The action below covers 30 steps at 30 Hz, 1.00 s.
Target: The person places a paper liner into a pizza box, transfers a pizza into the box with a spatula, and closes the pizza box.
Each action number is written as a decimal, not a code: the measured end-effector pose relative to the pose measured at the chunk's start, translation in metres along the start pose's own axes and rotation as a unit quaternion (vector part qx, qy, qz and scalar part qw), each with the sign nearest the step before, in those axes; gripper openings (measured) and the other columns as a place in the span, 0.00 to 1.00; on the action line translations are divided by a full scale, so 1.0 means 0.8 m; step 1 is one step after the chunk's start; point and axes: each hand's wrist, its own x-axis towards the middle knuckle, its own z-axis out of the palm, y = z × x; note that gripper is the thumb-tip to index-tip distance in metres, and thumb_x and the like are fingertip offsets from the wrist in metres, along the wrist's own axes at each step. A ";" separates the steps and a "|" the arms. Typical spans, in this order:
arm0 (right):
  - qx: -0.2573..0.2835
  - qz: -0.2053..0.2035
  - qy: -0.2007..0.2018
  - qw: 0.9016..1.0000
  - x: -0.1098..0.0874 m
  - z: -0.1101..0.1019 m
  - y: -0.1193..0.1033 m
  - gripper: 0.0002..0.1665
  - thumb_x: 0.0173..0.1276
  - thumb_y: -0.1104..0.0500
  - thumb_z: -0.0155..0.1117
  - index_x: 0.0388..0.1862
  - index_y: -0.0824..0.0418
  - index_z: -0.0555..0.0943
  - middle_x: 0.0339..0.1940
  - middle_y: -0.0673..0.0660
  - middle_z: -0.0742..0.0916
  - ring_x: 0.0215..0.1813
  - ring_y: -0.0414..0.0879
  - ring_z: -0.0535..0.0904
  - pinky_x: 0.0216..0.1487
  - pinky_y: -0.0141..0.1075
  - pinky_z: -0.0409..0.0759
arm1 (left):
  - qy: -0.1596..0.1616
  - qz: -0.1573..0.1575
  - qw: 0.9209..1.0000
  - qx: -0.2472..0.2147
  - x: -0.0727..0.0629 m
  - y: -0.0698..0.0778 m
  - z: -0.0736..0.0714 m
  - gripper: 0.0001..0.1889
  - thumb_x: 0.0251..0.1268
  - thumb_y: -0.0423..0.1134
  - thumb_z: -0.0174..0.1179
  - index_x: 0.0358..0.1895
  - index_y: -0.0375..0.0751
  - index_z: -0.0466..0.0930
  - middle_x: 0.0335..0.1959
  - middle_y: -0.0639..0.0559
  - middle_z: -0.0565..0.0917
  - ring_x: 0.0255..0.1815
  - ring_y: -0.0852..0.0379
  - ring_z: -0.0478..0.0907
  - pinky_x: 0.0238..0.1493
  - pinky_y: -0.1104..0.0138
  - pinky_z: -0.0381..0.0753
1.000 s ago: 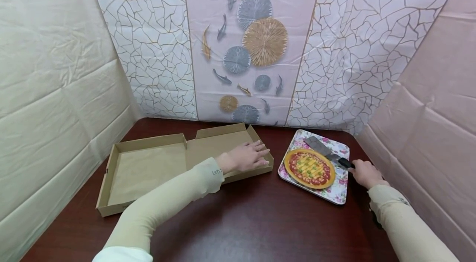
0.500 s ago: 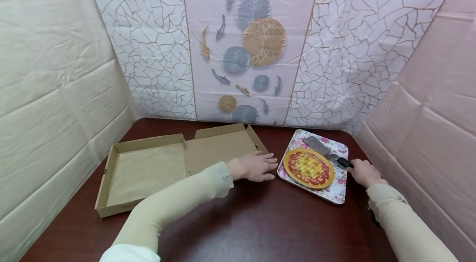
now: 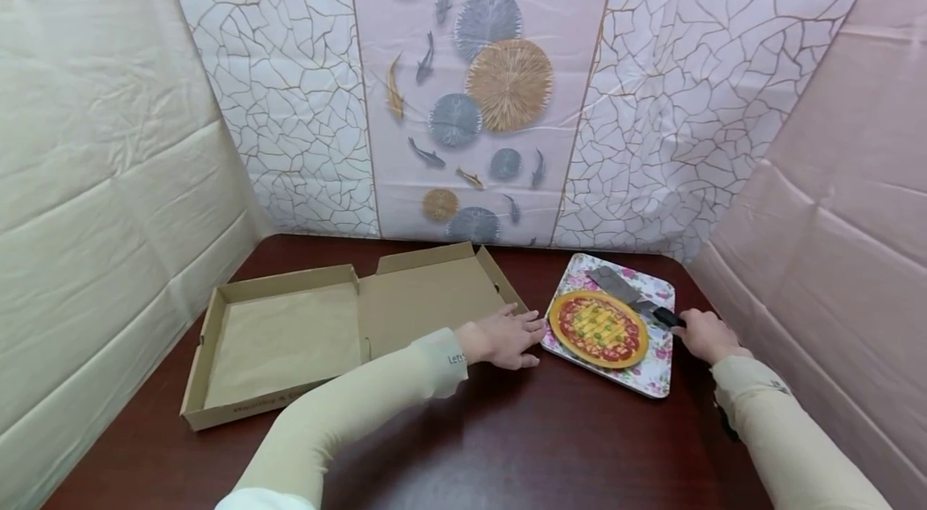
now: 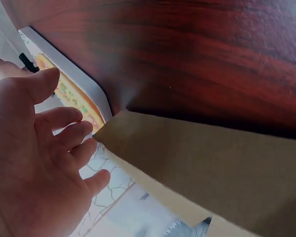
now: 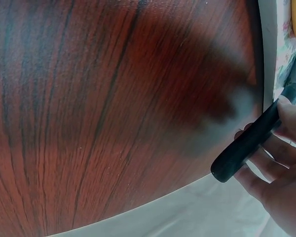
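In the head view my right hand grips the black handle of a pizza server, whose grey metal blade lies on a floral tray. The handle crosses my fingers in the right wrist view. On the same tray sits a pizza with a yellow crust, red topping and green bits, just in front of the blade. My left hand is spread, palm down, between the tray's near left edge and an open cardboard pizza box. Its fingertips are close to the tray; whether they touch it I cannot tell.
The box's deep half lies to the left, its lid folded out to the right. A dark red wooden table carries everything. Fabric-covered walls stand at the back and both sides.
My left hand has moved right, from over the box lid to beside the tray. The right hand keeps its grip on the server, which stays in place on the tray.
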 end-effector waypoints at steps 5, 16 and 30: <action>0.001 0.003 -0.002 1.000 0.002 0.005 0.004 0.12 0.69 0.60 0.58 0.38 0.70 0.80 0.30 0.65 0.82 0.29 0.54 0.74 0.30 0.47 0.72 | 0.005 -0.003 1.000 -0.014 0.005 0.004 0.006 0.34 0.73 0.60 0.43 0.76 0.49 0.54 0.78 0.54 0.55 0.80 0.57 0.48 0.78 0.54 0.49; 0.002 0.005 -0.003 1.000 0.002 0.004 0.005 0.13 0.68 0.59 0.58 0.40 0.70 0.79 0.31 0.66 0.82 0.29 0.55 0.75 0.30 0.48 0.72 | 0.014 -0.018 1.000 0.017 0.012 0.010 0.012 0.34 0.70 0.58 0.48 0.75 0.51 0.56 0.78 0.56 0.57 0.79 0.59 0.51 0.78 0.50 0.45; 0.010 0.010 0.006 1.000 0.007 0.010 0.008 0.20 0.68 0.56 0.58 0.46 0.74 0.77 0.35 0.69 0.82 0.31 0.56 0.75 0.33 0.50 0.74 | 0.025 -0.015 0.999 0.039 0.013 0.011 0.017 0.31 0.70 0.57 0.49 0.74 0.54 0.60 0.76 0.58 0.60 0.79 0.57 0.51 0.75 0.41 0.40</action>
